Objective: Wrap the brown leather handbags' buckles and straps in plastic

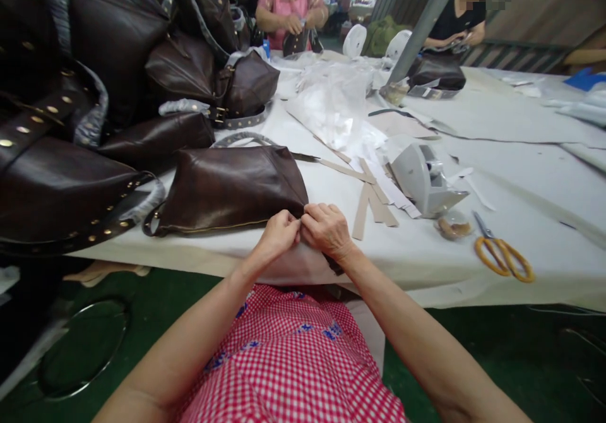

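A dark brown leather handbag (231, 186) lies on its side at the table's front edge, its zipper edge toward me. At its near right corner my two hands meet, fingertips almost touching. My left hand (280, 230) is closed in a pinch at the end of the zipper edge. Beside it my right hand (326, 228) is also closed, its fingers curled over the same corner. What exactly lies between the fingertips is hidden. Below my right wrist a small dark strap end shows.
More brown bags (108, 50) are piled at the left. Right of my hands are paper strips (372, 202), a tape dispenser (421, 177), a tape roll (453, 227) and yellow-handled scissors (504, 256). Plastic wrapping (331, 101) covers the middle. Two people work across the table beyond a metal post (421, 28).
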Demonstrator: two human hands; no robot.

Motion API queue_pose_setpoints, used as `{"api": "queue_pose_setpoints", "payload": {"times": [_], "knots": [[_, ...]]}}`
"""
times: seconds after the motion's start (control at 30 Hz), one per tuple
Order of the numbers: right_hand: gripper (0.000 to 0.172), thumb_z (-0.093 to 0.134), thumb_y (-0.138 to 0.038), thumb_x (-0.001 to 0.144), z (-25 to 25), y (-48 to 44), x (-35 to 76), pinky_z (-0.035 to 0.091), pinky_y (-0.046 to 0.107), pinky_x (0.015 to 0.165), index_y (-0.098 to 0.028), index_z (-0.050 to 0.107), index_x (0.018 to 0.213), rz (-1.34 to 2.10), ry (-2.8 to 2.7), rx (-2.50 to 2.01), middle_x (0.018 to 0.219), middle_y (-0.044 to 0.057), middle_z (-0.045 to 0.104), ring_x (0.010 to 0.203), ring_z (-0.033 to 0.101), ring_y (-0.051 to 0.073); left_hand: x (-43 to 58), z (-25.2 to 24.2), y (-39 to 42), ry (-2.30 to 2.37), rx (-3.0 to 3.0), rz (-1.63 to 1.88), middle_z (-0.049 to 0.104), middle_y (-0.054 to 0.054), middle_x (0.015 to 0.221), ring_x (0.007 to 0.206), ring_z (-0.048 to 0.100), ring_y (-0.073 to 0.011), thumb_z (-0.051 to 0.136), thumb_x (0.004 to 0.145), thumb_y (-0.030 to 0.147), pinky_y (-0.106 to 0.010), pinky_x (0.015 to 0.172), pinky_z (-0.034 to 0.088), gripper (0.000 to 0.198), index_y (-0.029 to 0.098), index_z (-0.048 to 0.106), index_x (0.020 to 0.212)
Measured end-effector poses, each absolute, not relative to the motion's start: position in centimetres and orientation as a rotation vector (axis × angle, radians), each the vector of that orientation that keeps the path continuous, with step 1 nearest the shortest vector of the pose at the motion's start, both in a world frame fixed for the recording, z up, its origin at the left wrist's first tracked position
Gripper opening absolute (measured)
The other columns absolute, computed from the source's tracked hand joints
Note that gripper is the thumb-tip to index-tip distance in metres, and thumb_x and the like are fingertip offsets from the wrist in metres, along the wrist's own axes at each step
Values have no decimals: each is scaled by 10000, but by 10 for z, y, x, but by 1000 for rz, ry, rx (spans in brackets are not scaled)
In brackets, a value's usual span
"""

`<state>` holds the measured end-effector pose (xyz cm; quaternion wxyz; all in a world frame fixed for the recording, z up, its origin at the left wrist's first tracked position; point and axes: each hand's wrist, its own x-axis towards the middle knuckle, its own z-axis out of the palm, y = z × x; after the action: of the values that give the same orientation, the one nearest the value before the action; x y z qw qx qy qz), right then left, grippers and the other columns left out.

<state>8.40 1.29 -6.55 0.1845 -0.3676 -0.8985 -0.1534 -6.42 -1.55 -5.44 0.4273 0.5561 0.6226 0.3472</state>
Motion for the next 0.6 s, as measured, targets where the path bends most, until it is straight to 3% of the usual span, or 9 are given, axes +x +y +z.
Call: {"api": "queue_pose_setpoints", "payload": {"times": [0.17, 0.3, 0.6], "knots": [[204, 498, -265, 914, -76, 12, 84, 244, 360, 689, -187, 626, 775, -468, -2470, -1112, 964, 114, 657, 774, 448, 225, -47, -73, -34, 1436, 1029, 1184, 550, 79, 510, 446, 492, -106, 521, 877, 196, -217, 506, 357, 112, 217, 415, 848], [218, 481, -263, 923, -82, 14, 86, 262, 356, 694, -189, 613, 767, -482, -2467, -1066, 947, 115, 663, 760, 457, 223, -40, -80, -40, 1224, 628, 1154, 607, 33, 557, 388, 447, -68, 542, 893, 283, -182, 412, 270, 161, 193, 425, 828], [211, 507, -313, 951, -88, 18, 93, 357, 313, 711, -202, 571, 784, -315, -2352, -968, 874, 88, 638, 770, 510, 200, -41, -80, -41, 1154, 555, 1196, 621, 19, 571, 362, 411, -44, 582, 840, 253, -169, 365, 220, 124, 136, 555, 872]]}}
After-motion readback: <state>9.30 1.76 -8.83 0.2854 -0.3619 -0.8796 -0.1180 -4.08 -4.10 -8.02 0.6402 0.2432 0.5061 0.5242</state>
